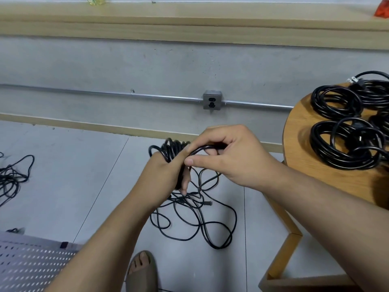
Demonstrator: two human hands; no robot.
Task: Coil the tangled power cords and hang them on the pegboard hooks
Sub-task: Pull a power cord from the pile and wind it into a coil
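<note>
My left hand (pixel 166 171) grips a part-wound coil of black power cord (pixel 171 149), its loops standing up over my fingers. My right hand (pixel 229 157) pinches a strand of the same cord just right of the coil. The cord's loose remainder (pixel 195 220) lies tangled on the grey floor below my hands, with a plug end near the middle. Several finished black coils (pixel 345 127) rest on the round wooden table at the right. A white pegboard (pixel 31 262) lies at the lower left; no hooks are visible on it.
A round wooden table (pixel 299 144) with wooden legs stands at the right. Another tangled black cord (pixel 12 175) lies on the floor at the far left. A wall socket (pixel 212 100) on a metal conduit faces me. My sandalled foot (pixel 143 266) is below the tangle.
</note>
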